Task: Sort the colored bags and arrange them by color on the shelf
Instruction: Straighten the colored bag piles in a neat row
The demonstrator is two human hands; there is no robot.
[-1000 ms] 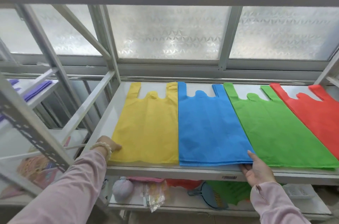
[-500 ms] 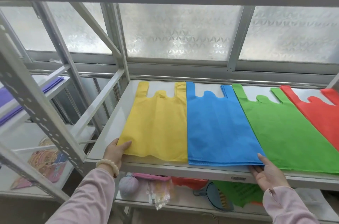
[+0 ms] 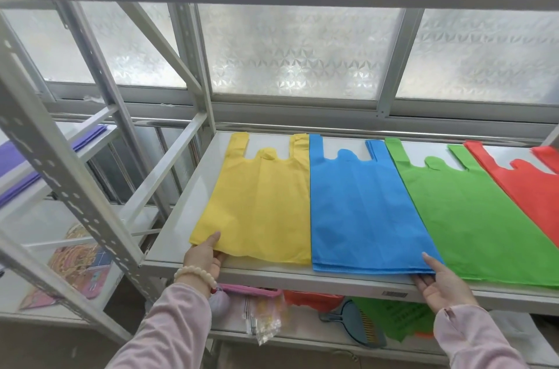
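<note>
Shelf [image 3: 178, 217], grey metal, carries four flat stacks of bags side by side, handles pointing toward the frosted window [image 3: 302, 48].

Order, left to right: yellow bags [image 3: 260, 205], blue bags [image 3: 360, 211], green bags [image 3: 478, 217], red bags [image 3: 532, 187]. Yellow and blue touch along their long edges. Green overlaps the right edge of blue at the front and lies tilted; red lies partly over green's right side and runs out of view.

Your left hand [image 3: 202, 256] pinches the front left corner of the yellow bags, thumb on top, fingers under the edge, the corner lifted slightly off the shelf. A pale bead bracelet [image 3: 193, 273] sits on that wrist above a pink sleeve [image 3: 169, 329].

Your right hand [image 3: 441, 284] grips the front right corner of the blue bags, thumb on top near the seam with green, fingers below the stack at the shelf lip.

Purple bags [image 3: 18, 169] lie on a neighbouring shelf at far left, well apart from the four stacks.

Lower shelf under your hands holds mixed clutter: a pink basket [image 3: 251, 291], a clear packet [image 3: 263, 326], a dark dustpan [image 3: 360, 326], more green material [image 3: 396, 317]. Details there are partly hidden.
</note>
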